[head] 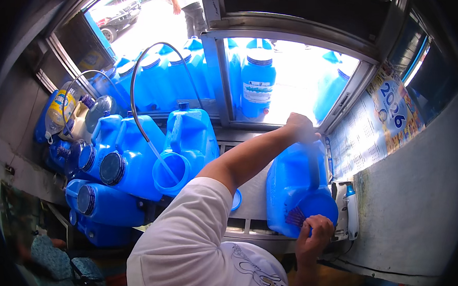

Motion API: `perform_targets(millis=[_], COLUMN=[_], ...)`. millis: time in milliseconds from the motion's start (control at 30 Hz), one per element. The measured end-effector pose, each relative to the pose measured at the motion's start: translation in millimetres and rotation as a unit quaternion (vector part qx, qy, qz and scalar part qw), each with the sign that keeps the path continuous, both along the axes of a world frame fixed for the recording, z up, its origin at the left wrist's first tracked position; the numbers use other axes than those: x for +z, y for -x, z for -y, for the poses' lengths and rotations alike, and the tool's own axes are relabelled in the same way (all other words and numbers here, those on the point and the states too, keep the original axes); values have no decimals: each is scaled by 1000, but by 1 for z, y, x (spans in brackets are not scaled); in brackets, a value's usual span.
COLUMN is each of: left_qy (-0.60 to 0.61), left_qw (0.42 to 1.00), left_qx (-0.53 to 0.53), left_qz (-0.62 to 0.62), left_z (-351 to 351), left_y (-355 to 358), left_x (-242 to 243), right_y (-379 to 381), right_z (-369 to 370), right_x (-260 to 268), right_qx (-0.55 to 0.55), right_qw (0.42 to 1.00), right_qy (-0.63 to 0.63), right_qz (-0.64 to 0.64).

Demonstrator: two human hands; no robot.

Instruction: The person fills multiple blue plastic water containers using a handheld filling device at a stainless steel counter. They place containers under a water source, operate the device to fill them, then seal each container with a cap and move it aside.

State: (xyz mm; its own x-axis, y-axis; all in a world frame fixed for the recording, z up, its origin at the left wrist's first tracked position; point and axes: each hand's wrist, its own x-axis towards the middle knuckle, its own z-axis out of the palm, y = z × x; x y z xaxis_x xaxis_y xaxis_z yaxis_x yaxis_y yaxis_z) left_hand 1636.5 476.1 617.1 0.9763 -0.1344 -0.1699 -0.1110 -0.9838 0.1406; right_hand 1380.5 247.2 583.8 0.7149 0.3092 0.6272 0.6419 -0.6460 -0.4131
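A blue plastic water jug [293, 178] stands on the metal counter at the right, its big round capped mouth [320, 212] towards me. My right hand [315, 231] is at that mouth, its thumb and fingers pinching a dark purple printed plastic film [295, 217]. My left arm reaches across to the jug's far end. There my left hand [302, 125] is curled and slightly blurred; whether it grips anything is not clear. Left of my arm, a second blue jug [193, 133] has an uncapped mouth [171, 173] with a clear hose [162, 160] running into it.
A loose blue lid [236, 200] lies on the counter [252, 188]. Capped blue jugs [136, 148] and clear bottles [101, 111] crowd the left. More jugs [257, 83] stand outside the window frame [216, 77]; a person [193, 9] is beyond. A white handheld device [351, 214] hangs at right.
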Motion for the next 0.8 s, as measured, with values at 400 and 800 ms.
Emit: perform_targets(millis=[400, 800], left_qy=[200, 147], left_qw=[969, 971], left_qx=[-136, -142], left_qz=[57, 127], left_z=[-17, 4], left_y=[72, 57], left_x=[-22, -25], right_y=[11, 75], right_z=[91, 9], right_x=[2, 3], right_qx=[-49, 35], right_qw=[995, 999], right_qy=[-49, -3], right_qz=[-71, -27])
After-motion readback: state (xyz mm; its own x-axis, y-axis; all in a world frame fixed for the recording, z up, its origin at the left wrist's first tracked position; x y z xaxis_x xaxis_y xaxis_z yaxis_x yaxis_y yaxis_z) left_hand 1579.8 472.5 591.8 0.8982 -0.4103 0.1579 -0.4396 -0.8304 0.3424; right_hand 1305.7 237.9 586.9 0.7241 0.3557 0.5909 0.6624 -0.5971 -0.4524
